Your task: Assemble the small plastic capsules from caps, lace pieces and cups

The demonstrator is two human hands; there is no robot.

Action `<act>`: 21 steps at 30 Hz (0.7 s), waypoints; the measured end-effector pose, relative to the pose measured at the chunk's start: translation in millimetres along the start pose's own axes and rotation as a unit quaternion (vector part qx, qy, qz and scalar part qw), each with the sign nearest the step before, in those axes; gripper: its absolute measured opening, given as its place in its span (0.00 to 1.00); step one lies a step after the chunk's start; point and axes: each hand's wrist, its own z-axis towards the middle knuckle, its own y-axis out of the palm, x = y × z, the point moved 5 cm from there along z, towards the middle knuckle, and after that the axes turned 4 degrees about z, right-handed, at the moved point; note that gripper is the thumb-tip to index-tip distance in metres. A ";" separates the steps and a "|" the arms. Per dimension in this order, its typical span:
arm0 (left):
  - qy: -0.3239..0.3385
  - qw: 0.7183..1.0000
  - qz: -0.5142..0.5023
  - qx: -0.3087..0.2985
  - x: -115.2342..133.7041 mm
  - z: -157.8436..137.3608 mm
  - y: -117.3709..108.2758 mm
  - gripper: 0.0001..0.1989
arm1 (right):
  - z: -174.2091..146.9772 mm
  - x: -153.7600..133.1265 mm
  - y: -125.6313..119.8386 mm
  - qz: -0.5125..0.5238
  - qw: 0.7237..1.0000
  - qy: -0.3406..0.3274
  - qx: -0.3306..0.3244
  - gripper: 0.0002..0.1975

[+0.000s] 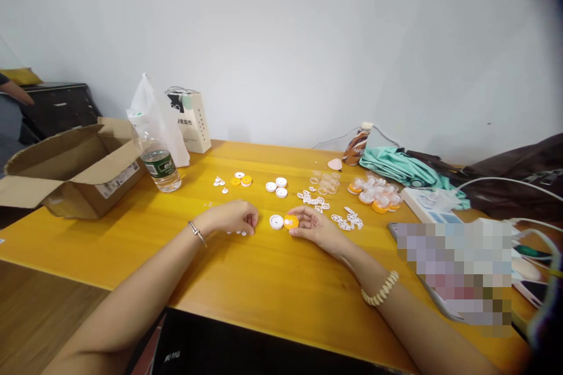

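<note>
My right hand (314,227) holds a round orange cap (291,222) by its right edge, thumb in front and fingers behind. Small white bits show on the cap's face. Just left of it a round white cap (276,222) lies on the table. My left hand (237,217) is closed with its fingertips pinched low over the table, and what they hold, if anything, is hidden. Beneath it are several small white pieces (243,233). Farther back sit white round caps (281,193), orange caps (246,180) and small white knobbed parts (224,191).
White gear-like pieces (347,221), clear rings (328,183) and assembled orange-and-clear parts (379,193) lie to the right. A tablet (426,275) borders my right arm. An open cardboard box (74,170) and a water bottle (160,167) stand left.
</note>
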 end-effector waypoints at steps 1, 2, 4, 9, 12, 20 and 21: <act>0.003 1.000 0.004 0.003 1.5 -0.2 -0.3 0.04 | 0.1 0.0 0.0 0.000 1.000 0.000 0.000 0.21; 0.007 1.000 0.009 0.006 3.3 -0.6 -0.8 0.04 | 0.1 0.1 0.2 -0.001 1.000 0.001 -0.002 0.21; 0.014 0.999 0.026 0.015 7.2 -1.5 -2.1 0.05 | 0.1 0.0 0.5 0.001 1.000 0.003 -0.006 0.21; 0.044 0.994 0.081 0.053 15.8 -1.7 -4.8 0.07 | -0.4 -1.0 1.5 0.002 1.000 -0.001 -0.015 0.20; 0.069 0.989 0.105 0.078 20.1 -0.9 -4.6 0.08 | -0.3 -0.8 1.7 0.000 1.000 0.000 -0.018 0.20; 0.185 0.960 0.070 0.197 59.8 -6.6 -7.2 0.07 | 0.1 -0.9 5.0 -0.010 0.999 -0.011 -0.042 0.20; 0.197 0.952 0.076 0.220 65.6 -7.1 -6.7 0.08 | 0.1 -0.7 6.1 -0.013 0.999 -0.011 -0.050 0.20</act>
